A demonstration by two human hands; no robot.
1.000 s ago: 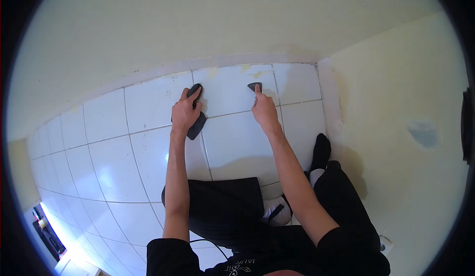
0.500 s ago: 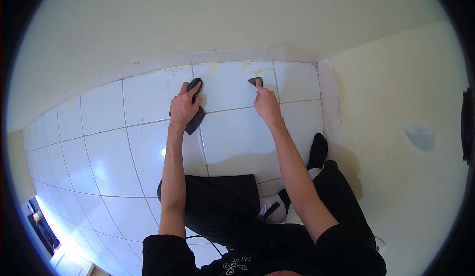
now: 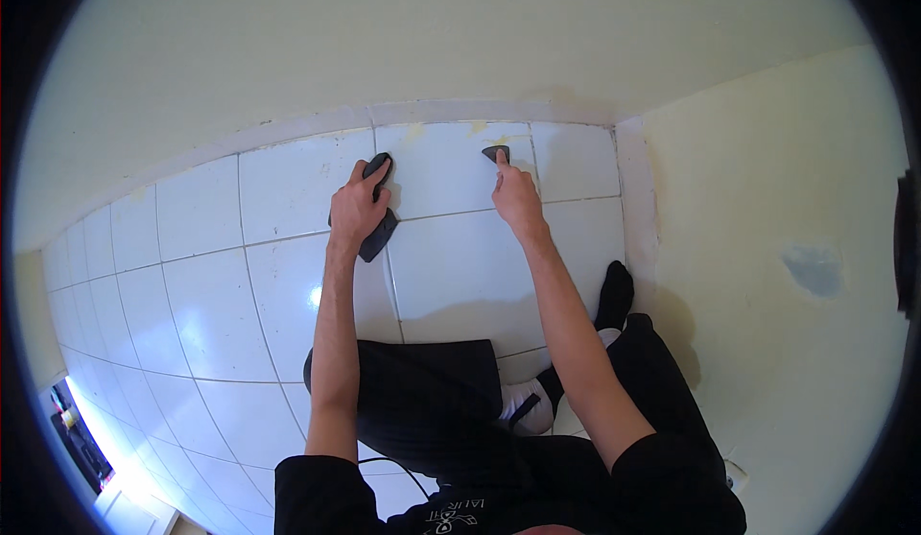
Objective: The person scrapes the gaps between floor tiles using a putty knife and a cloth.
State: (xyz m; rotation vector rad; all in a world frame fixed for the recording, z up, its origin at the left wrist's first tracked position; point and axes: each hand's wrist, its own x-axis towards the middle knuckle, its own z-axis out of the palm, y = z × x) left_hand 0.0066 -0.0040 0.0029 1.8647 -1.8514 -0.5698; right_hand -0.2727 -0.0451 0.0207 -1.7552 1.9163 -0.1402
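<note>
My left hand (image 3: 358, 206) presses down on a dark flat pad (image 3: 377, 236) lying on the white floor tiles (image 3: 460, 266), close to the wall's base. My right hand (image 3: 516, 199) holds a small dark scraper (image 3: 494, 153) with its tip against a tile with yellowish stains (image 3: 494, 140) near the skirting. Both arms reach forward from my kneeling legs in black trousers (image 3: 432, 410).
A pale yellow wall (image 3: 384, 46) runs across the top, and another wall (image 3: 796, 247) closes the corner on the right. A white skirting strip (image 3: 460, 113) edges the floor. My foot in a black sock (image 3: 614, 295) rests by the right wall.
Both hands have shifted slightly further toward the wall; the grip on the pad and on the scraper stays the same.
</note>
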